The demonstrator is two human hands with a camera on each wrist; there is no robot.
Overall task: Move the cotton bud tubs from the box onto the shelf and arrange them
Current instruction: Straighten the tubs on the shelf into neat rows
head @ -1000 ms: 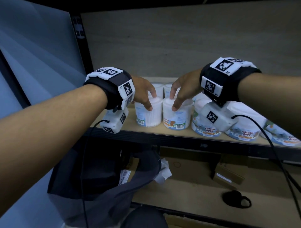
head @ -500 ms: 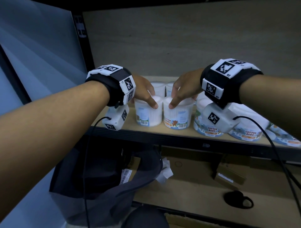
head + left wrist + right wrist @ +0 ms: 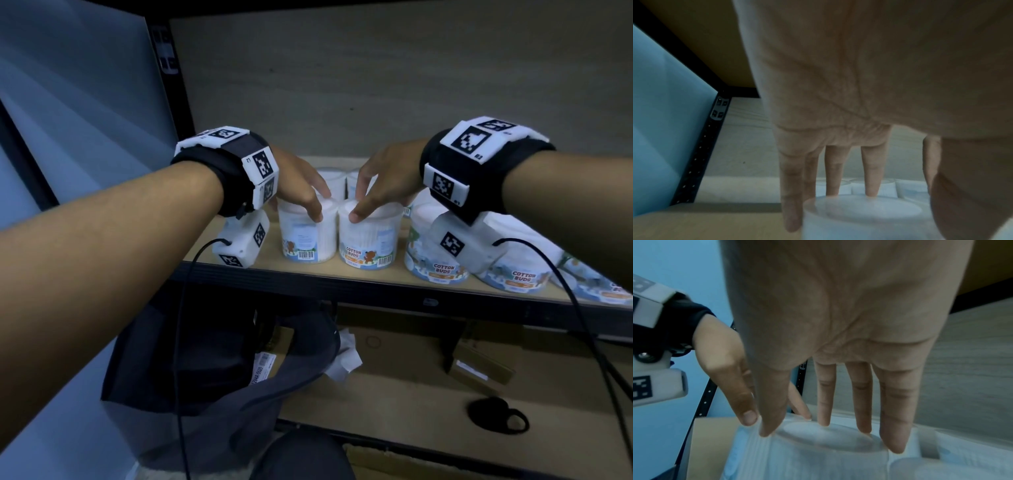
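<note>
Two small clear cotton bud tubs stand side by side at the front left of the wooden shelf [image 3: 371, 277]. My left hand [image 3: 306, 202] grips the left tub [image 3: 306, 240] from above, fingers and thumb curled over its lid rim. In the left wrist view that tub [image 3: 859, 217] sits between my fingers and thumb. My right hand [image 3: 371, 198] grips the right tub [image 3: 368, 246] the same way, and its "COTTON BUDS" label faces front. The right wrist view shows my fingertips set around that tub's lid [image 3: 828, 439].
Wider cotton bud tubs [image 3: 436, 270] [image 3: 520, 277] line the shelf to the right, and small ones [image 3: 337, 181] stand behind. A black upright post [image 3: 171, 85] bounds the shelf on the left. On the shelf below are a dark bag [image 3: 205, 377], cardboard boxes and a black object [image 3: 496, 416].
Both tubs have been turned on the spot under my hands. The right tub's label has swung round to the front, and the left tub's barcode has moved toward the middle.
</note>
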